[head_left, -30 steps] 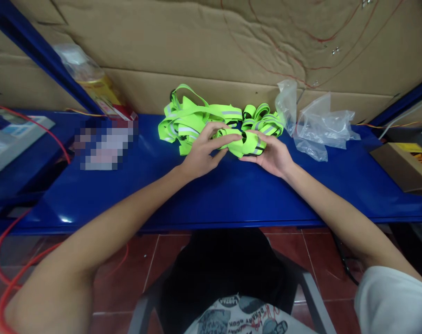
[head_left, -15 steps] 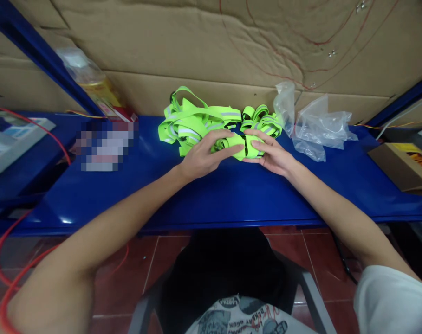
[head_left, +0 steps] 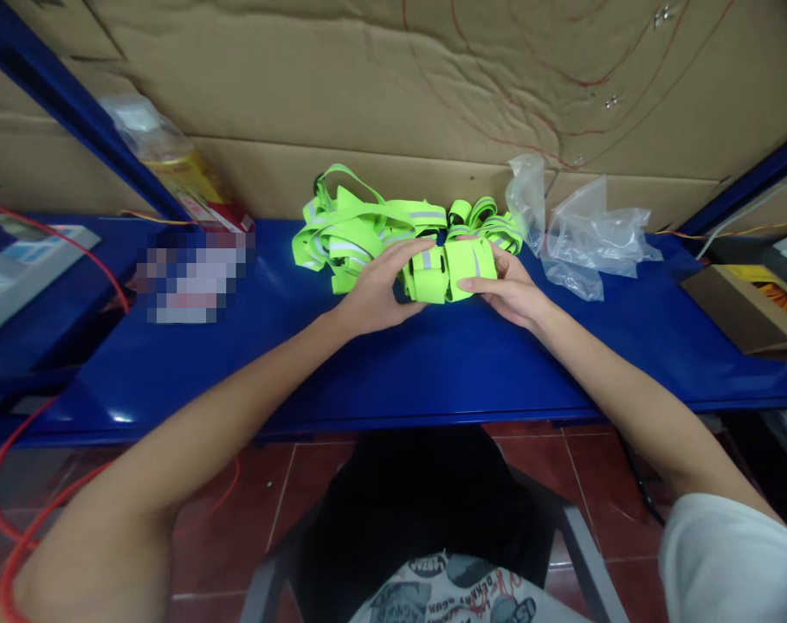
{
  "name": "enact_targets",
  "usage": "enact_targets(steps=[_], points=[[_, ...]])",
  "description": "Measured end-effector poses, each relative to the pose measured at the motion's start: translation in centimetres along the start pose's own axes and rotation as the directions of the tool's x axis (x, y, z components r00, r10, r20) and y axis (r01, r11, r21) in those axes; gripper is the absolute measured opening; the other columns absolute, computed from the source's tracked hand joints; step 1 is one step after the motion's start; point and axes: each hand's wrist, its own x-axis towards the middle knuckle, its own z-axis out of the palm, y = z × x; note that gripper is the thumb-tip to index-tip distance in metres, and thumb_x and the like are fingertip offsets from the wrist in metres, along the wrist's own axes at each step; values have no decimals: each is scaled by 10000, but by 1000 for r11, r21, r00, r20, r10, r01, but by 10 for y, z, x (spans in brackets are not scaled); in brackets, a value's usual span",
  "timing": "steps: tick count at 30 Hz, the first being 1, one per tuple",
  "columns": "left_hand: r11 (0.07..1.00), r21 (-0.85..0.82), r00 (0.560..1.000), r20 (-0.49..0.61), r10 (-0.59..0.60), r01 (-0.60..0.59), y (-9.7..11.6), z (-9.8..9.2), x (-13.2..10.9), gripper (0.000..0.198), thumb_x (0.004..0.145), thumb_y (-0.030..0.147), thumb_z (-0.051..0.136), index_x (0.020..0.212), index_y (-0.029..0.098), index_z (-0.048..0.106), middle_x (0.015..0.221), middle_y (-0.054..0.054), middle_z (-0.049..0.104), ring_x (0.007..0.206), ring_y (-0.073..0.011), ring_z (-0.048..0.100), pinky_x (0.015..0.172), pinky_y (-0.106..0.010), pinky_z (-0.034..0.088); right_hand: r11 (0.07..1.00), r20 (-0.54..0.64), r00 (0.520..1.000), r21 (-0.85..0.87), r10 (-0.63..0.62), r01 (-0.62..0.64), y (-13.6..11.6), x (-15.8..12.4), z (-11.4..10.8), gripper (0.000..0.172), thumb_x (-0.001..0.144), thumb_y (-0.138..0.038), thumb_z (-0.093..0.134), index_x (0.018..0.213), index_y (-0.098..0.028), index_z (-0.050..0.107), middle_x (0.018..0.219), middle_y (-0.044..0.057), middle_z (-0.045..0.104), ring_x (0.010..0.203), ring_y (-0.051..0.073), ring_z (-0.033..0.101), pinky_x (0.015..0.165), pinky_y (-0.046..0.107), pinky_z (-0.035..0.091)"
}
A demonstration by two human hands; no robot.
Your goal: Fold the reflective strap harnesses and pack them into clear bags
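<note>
A folded bundle of neon yellow-green reflective straps (head_left: 469, 264) with grey stripes is held up over the front of the blue table. My left hand (head_left: 378, 290) curves around its left end, fingers along the top and thumb below. At the right end, my right hand (head_left: 515, 292) grips it with the thumb across the front face and the other fingers mostly hidden behind. Just behind lies a loose, tangled pile of the same straps (head_left: 347, 229). A smaller coiled set of straps (head_left: 487, 221) rests to the right of that pile, partly hidden by the held bundle.
Clear plastic bags (head_left: 594, 229) lie at the back right of the blue table (head_left: 393, 372). An open cardboard box (head_left: 744, 303) stands at far right. To the left are a bottle (head_left: 172, 160), a blurred-out patch and red tubing (head_left: 16, 433). Cardboard sheeting (head_left: 302, 78) backs the table.
The bundle has turned so its broad, striped face shows more. My left thumb has come off its front and sits lower; my right thumb now lies across the front.
</note>
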Motion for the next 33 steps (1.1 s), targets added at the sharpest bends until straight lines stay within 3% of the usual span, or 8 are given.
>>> enact_targets(steps=[3,6,9,13,16,22,27,33], points=[[1000,21,995,99,-15,13,-2,4,-3,1131,813,681,897,1713,219,392,1711,-202,503,1603,-400,476,1305,-609,458,999,-49,999,-38,-21,19,7,2,-3,948,578,-450,1034,1421,-282,635,1347,69,779,1303,327,725,1192,567,581],[998,30,994,86,-65,62,-5,7,-5,947,937,684,778,1686,205,453,1654,-198,576,1550,-369,555,1278,-591,493,996,-34,999,-81,-27,24,12,2,-6,988,543,-458,1052,1420,-264,640,1322,68,790,1259,321,741,1179,566,583],[997,42,993,88,-73,70,-7,7,-4,765,1010,642,707,1622,208,556,1550,-181,679,1418,-331,681,1209,-553,564,985,38,999,-167,-39,44,12,1,-7,858,547,-479,1060,1292,-238,708,1261,77,808,1174,323,763,1127,576,609],[994,106,996,77,-46,38,-5,2,-2,765,996,653,721,1589,186,599,1485,-180,724,1357,-333,718,1157,-517,600,940,74,985,-294,-156,171,9,0,-4,818,562,-548,1055,1246,-238,732,1280,87,797,1214,346,741,1142,583,585],[982,189,996,81,-35,19,0,-2,-2,728,1063,670,589,1581,159,598,1389,-180,764,1228,-310,767,1051,-472,640,892,98,966,-372,-239,258,10,-1,-2,820,612,-579,1029,1298,-246,727,1341,92,773,1273,354,715,1174,574,553],[891,451,988,151,-13,-57,16,-1,1,874,1073,783,398,1594,105,580,1260,-209,777,1065,-344,781,916,-458,611,780,174,952,-545,-253,307,17,-4,0,748,777,-582,934,1417,-282,687,1437,74,744,1323,365,706,1190,575,532],[830,556,983,173,-61,-46,24,5,1,887,1062,807,388,1669,173,518,1208,-184,795,891,-318,784,769,-426,560,679,258,940,-651,-224,341,12,-8,0,914,857,-598,869,1631,-308,478,1450,108,723,1308,397,716,1121,588,574],[853,513,988,154,19,-97,22,9,3,634,1100,702,460,1427,225,720,1110,-113,838,938,-286,800,791,-404,575,600,263,944,-729,-199,329,11,-7,-2,1153,839,-680,868,1746,-314,258,1235,116,775,1222,440,740,1105,641,559]])
